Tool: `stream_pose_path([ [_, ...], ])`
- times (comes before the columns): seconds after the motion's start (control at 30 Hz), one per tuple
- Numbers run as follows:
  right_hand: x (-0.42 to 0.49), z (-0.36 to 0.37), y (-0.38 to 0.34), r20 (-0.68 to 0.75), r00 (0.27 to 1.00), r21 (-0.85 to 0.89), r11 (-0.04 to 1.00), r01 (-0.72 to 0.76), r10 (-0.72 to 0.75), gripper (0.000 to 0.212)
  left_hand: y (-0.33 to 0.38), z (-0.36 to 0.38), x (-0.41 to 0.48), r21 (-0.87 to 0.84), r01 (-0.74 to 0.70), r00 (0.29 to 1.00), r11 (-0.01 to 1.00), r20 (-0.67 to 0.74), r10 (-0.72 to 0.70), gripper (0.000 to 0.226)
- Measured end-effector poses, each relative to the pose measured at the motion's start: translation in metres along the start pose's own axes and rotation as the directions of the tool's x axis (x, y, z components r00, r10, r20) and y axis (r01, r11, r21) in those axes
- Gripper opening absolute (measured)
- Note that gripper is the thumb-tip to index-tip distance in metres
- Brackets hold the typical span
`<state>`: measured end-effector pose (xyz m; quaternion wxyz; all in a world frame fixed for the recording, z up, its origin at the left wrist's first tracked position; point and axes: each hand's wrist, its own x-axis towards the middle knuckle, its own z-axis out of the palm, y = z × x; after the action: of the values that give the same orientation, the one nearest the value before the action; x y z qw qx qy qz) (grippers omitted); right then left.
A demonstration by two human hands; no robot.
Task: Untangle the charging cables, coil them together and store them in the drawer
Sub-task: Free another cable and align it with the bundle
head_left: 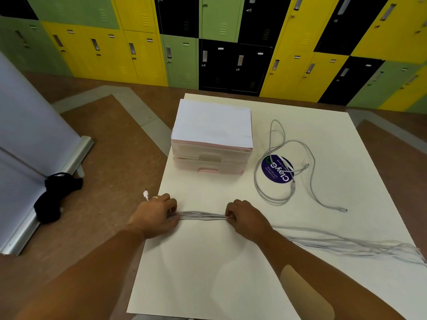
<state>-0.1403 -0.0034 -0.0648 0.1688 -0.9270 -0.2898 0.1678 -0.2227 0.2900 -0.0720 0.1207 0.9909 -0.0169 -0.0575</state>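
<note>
Yellow, green and black lockers (138,54) stand behind a white table (208,273). At nine o'clock on it, the left hand (157,215) grips a straightened bundle of cables (203,215). A drawer unit (211,135) sits at twelve, drawers closed. The right hand (245,219) pinches the same bundle, whose strands trail toward four o'clock. A loose cable (257,181) lies tangled at two o'clock.

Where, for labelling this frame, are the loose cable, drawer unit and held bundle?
loose cable (256,179): head view, left side of its loop.
drawer unit (209,157): head view, upper drawer's handle.
held bundle (202,215): head view, middle of the taut stretch.
</note>
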Motion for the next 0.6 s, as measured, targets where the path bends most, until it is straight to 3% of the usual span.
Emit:
stream_pose_path([
  [0.1,0.001,-0.009,0.004,0.077,0.997,0.051,0.998,-0.034,0.031,0.020,0.003,-0.003,0.005,0.067,-0.041,0.998,0.997,-0.054,0.045,0.039],
  [0.2,0.000,-0.020,0.010,0.032,0.996,0.106,0.991,-0.081,0.078,0.019,0.018,-0.011,0.020,0.079,-0.021,0.997,0.997,-0.068,0.027,0.041],
  [0.27,-0.001,-0.029,0.020,-0.034,0.993,0.102,0.989,-0.111,0.115,0.011,0.036,-0.015,0.036,-0.019,-0.020,1.000,1.000,0.006,0.020,0.038],
  [0.43,-0.001,-0.053,0.058,-0.162,0.960,0.086,0.973,-0.216,0.228,0.013,0.096,-0.009,0.078,-0.200,-0.160,0.973,0.967,0.135,0.189,0.023],
  [0.6,0.000,-0.067,0.099,-0.113,0.931,0.098,0.937,-0.336,0.346,0.023,0.153,0.012,0.118,-0.313,-0.154,0.965,0.937,0.157,0.211,0.028],
])
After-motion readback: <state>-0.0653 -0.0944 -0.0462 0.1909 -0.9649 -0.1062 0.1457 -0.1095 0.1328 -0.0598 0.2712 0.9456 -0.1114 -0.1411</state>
